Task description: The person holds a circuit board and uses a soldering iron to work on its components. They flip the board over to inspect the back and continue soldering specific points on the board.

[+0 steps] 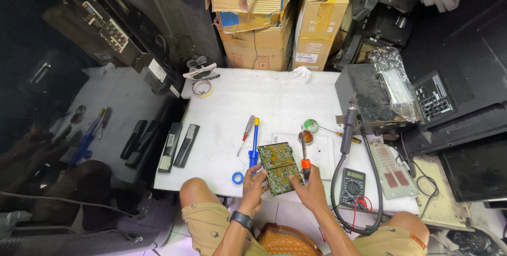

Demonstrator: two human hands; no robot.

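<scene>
A green circuit board (278,167) lies solder side up at the near edge of a white table (232,124). My left hand (254,180) holds the board's left edge with its fingers. My right hand (310,187) rests against the board's right side, next to the orange handle of a soldering iron (304,153) that lies just right of the board. A blue and yellow screwdriver (255,141) lies left of the board, and a red one (246,132) beside it. A black watch sits on my left wrist.
A multimeter (352,185) with leads lies right of my right hand. Solder paste tins (308,131), a desoldering pump (347,126) and a black box (369,97) are at the right. Tape rolls (202,88), remote controls (179,145) and cardboard boxes (264,29) stand left and behind.
</scene>
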